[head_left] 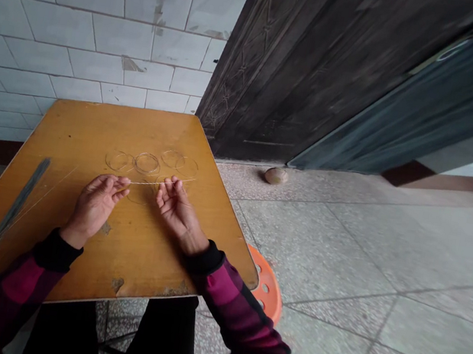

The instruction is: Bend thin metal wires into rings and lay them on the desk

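A thin wire (146,182) runs almost level between the two hands, just above the table (93,118) near its middle, and its free end pokes out past the right hand toward the far right. It looks very light and springy. It would likely slip from a loose grip and kink if bent sharply, so a fingertip pinch near each end seems the surest hold.

The left hand (95,205) is curled in, with thumb and fingertips closed together on the wire's left end. The right hand (177,209) lies palm up and half open, fingers loosely bent, and the wire crosses its fingertips. The strand is so fine here that I cannot tell whether those fingers pinch it or only support it.

Just beyond the hands, several wire rings (147,163) lie flat in a row, some touching or overlapping. A dark bundle of strips (16,207) lies well apart along the table's left side.

Below the near right corner an orange stool (268,287) shows in part. A stone (275,175) sits on the tiled floor by the dark door (326,65), and a white tiled wall (85,27) stands behind the table.
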